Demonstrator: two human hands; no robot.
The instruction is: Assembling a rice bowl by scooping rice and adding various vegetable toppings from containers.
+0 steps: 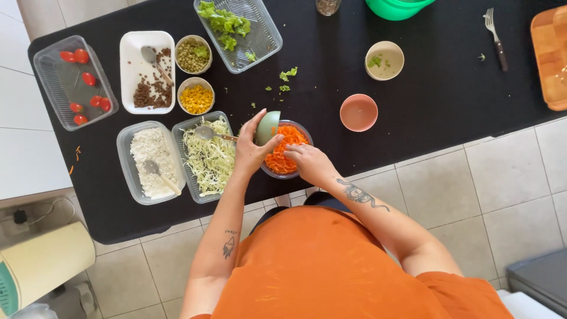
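Note:
My left hand (253, 149) holds a small pale green bowl (267, 126) tipped on its side over a glass bowl (305, 133) of grated carrot (283, 155). The fingers of my right hand (307, 160) rest in the carrot at the glass bowl's near right side. Both bowls sit near the front edge of a black table (425, 106). Just left of my left hand stands a clear tray of shredded cabbage (209, 156) with a spoon (207, 133) lying in it.
Left of the cabbage are a tray of white grains (150, 160), a tray of cherry tomatoes (80, 80), a white dish of brown beans (147, 74), and small bowls of peas (193, 54) and corn (196, 97). Lettuce tray (236, 29), beige bowl (384, 59), pink bowl (358, 112), fork (495, 36) and wooden board (552, 56) lie farther back and right.

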